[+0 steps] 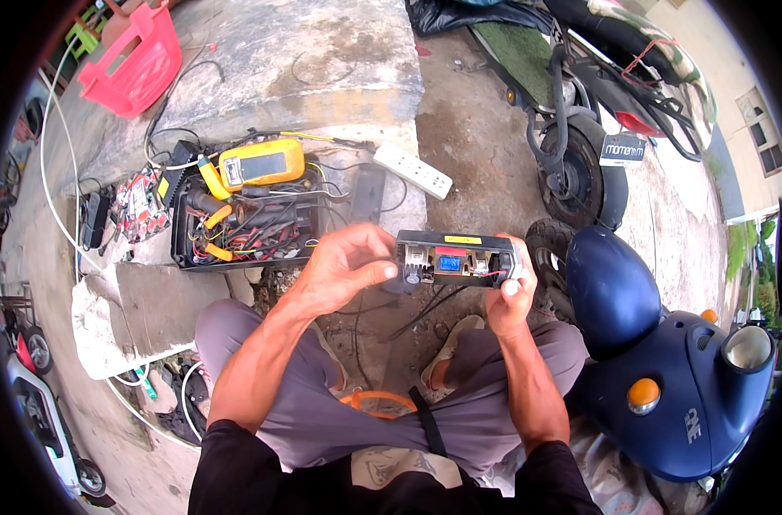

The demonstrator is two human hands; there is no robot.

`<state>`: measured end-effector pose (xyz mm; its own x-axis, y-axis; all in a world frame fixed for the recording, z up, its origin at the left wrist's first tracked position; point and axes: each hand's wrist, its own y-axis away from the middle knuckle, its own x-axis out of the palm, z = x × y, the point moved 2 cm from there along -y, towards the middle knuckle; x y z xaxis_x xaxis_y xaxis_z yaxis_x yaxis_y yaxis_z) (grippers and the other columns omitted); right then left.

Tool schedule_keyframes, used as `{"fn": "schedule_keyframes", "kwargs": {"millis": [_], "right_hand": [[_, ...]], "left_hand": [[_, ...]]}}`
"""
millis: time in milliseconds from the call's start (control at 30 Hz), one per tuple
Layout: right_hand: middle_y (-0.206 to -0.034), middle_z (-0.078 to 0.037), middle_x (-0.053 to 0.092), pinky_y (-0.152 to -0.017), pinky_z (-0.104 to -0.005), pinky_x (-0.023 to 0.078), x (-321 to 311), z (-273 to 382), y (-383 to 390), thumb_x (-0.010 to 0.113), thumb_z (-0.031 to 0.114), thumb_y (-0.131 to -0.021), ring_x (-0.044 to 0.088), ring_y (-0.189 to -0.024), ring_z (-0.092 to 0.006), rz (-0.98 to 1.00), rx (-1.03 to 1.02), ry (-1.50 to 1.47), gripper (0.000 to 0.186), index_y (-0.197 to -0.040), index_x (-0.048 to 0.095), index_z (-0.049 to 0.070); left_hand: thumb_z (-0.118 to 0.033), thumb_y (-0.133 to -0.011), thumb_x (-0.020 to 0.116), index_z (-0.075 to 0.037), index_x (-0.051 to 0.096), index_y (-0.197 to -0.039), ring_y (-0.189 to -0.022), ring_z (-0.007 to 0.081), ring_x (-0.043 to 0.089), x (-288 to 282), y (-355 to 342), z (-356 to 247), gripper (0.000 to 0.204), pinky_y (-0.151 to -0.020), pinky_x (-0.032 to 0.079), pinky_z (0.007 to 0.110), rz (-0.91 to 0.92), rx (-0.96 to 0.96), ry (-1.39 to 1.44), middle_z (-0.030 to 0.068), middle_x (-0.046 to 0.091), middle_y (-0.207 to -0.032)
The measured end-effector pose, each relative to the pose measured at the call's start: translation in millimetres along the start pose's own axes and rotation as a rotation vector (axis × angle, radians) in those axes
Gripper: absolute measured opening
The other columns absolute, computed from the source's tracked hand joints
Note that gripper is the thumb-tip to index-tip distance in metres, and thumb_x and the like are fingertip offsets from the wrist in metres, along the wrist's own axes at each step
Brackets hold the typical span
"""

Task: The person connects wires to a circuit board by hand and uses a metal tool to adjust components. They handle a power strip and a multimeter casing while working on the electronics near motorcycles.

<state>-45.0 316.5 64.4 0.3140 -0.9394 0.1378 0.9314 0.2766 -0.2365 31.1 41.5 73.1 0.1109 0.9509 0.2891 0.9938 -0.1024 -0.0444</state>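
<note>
Presently, the uncovered black electronics unit [470, 255] was held to the right of the tool box [179, 239], its long axis running roughly left to right, away from the box, with a blue component [449, 263] exposed on its visible side. The right hand [513, 290] was wrapped around the end farther from the box. The left hand [346, 264], between box and unit, was nearer the box, its digits partly curled at the opposite end; whether they gripped it could not be told. The yellow meter [262, 163] lay atop the box, and the white power strip [414, 171] lay to the right of the box
</note>
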Motion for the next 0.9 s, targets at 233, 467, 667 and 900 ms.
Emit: {"fn": "schedule_keyframes", "kwargs": {"millis": [233,467,667,900], "right_hand": [[-0.109,-0.006,0.07,-0.07,-0.0234,0.049,0,-11,-4,0.065,0.048,-0.091,0.063,-0.089,-0.009,-0.062,0.174,-0.183,0.069,-0.137,0.059,-0.003],[-0.1,-0.002,0.068,-0.057,-0.0254,0.033,7,-20,-7,0.058,0.035,-0.099,0.047,-0.07,-0.0079,-0.121,0.367,-0.419,0.034,-0.119,0.061,0.008],[-0.088,-0.001,0.065,-0.056,-0.028,0.03,6,-29,-9,0.057,0.042,-0.105,0.04,-0.062,-0.0087,-0.013,0.386,-0.4,0.036,-0.11,0.063,0.007],[-0.089,-0.003,0.065,-0.052,-0.0262,0.027,13,-18,-13,0.054,0.03,-0.105,0.038,-0.058,-0.0071,-0.046,0.506,-0.322,0.027,-0.112,0.061,0.005]], "left_hand": [[0.007,-0.097,0.076,0.0,0.059,-0.137,-0.113,0.0151,0.07,12,-4,-4,0.044,-0.098,0.057,0.032,-0.104,0.007,-0.029,0.0094,0.074,-0.12],[-0.002,-0.103,0.072,0.004,0.059,-0.146,-0.111,0.0169,0.071,8,-5,-9,0.046,-0.098,0.059,0.034,-0.035,-0.078,-0.067,0.0117,0.075,-0.123],[-0.003,-0.105,0.069,0.006,0.06,-0.144,-0.103,0.0162,0.072,5,-5,-7,0.041,-0.089,0.061,0.033,-0.055,-0.161,-0.103,0.0125,0.075,-0.122],[-0.01,-0.106,0.068,0.006,0.063,-0.14,-0.11,0.0216,0.076,-7,-8,13,0.038,-0.087,0.06,0.035,-0.051,-0.21,-0.043,0.0141,0.077,-0.124]]}}
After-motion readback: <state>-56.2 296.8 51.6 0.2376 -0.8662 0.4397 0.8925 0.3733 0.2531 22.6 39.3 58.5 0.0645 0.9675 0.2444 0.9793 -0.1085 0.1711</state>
